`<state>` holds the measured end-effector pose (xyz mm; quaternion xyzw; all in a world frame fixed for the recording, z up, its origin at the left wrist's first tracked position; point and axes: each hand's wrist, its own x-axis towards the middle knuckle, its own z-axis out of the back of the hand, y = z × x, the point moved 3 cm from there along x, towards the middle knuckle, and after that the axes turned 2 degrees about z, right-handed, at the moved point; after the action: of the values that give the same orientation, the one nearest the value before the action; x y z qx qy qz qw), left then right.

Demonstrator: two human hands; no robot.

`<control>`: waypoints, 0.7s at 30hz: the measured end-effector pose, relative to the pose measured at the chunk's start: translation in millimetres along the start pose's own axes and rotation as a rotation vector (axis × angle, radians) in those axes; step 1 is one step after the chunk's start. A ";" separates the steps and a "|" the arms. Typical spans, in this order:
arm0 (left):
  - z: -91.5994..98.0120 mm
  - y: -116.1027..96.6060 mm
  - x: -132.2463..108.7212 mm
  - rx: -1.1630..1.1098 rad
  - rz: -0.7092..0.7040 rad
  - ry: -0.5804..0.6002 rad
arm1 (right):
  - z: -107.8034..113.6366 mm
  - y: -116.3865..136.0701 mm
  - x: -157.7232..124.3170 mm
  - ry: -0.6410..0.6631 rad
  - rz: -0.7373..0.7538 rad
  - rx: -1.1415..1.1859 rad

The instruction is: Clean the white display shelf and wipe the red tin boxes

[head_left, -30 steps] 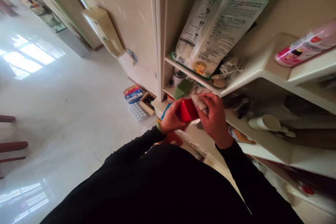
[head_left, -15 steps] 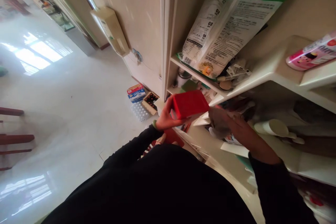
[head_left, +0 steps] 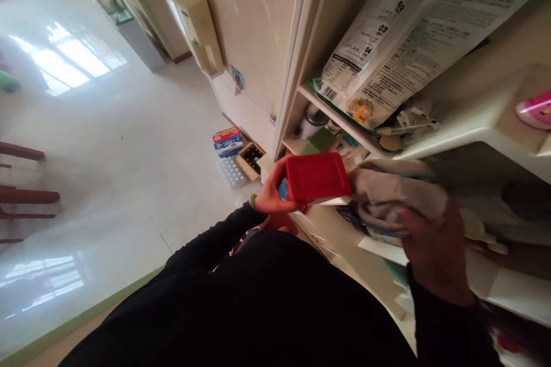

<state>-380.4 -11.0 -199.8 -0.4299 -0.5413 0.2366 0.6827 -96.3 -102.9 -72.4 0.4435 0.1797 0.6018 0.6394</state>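
Head cam's showing the left hand (head_left: 273, 192) gripping the left end of a red-topped box (head_left: 318, 176), while the right hand (head_left: 434, 246), kinda blurry, is clutching a wadded greyish cloth (head_left: 396, 192). Box is sitting between the hands, long axis running side to side, left hand clearly nearer; cloth's hanging right by its other end, can't tell if they're touching. Cream shelves (head_left: 383, 251) are crowding in close. Beyond, a green block (head_left: 319, 140) is resting on one, a big green-and-white bag (head_left: 430, 46) is leaning above, and small boxes (head_left: 229, 142) are lying on the floor (head_left: 150, 137).
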 end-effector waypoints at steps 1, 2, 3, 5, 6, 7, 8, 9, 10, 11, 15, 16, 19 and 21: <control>0.2 -0.5 -2.4 -0.001 0.009 -0.003 | -10.2 6.1 0.5 -0.011 0.019 0.006; 1.1 -1.2 -4.7 -0.004 0.015 -0.012 | -20.8 11.4 1.4 -0.011 0.042 0.001; 2.5 -2.2 -6.8 -0.005 0.018 -0.023 | -31.0 15.9 2.7 0.001 0.072 -0.008; 7.1 -5.8 -10.4 0.005 0.007 -0.037 | -47.9 21.9 5.2 0.078 0.142 -0.006; 9.8 -8.3 -11.8 0.017 -0.005 -0.034 | -53.5 22.9 6.4 0.119 0.156 0.017; 12.3 -11.0 -13.0 0.033 -0.015 -0.019 | -57.4 22.7 7.6 0.157 0.140 0.046; 14.8 -13.6 -14.3 0.052 -0.021 0.000 | -60.1 21.2 8.8 0.191 0.090 0.075; 16.9 -15.8 -15.7 0.073 -0.024 0.020 | -62.5 18.9 10.0 0.224 0.013 0.098; 18.5 -17.5 -17.2 0.097 -0.022 0.037 | -65.1 16.4 11.0 0.258 -0.077 0.117; 19.6 -18.5 -19.0 0.125 -0.018 0.048 | -68.1 14.2 12.1 0.289 -0.164 0.137; 18.7 -17.4 -26.1 0.195 0.003 0.049 | -85.8 11.7 22.6 0.332 -0.315 0.204; 17.4 -16.8 -27.2 0.191 0.003 0.053 | -90.8 12.4 27.5 0.311 -0.300 0.206; 14.6 -15.8 -27.5 0.147 0.009 0.044 | -103.2 16.6 43.2 0.224 -0.172 0.173; 14.8 -16.2 -26.1 0.133 0.019 0.008 | -106.1 18.9 48.5 0.181 -0.082 0.126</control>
<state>-404.6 -35.1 -199.4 -0.3894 -0.5177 0.2768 0.7098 -178.6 -22.8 -100.3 0.4187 0.2922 0.6003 0.6156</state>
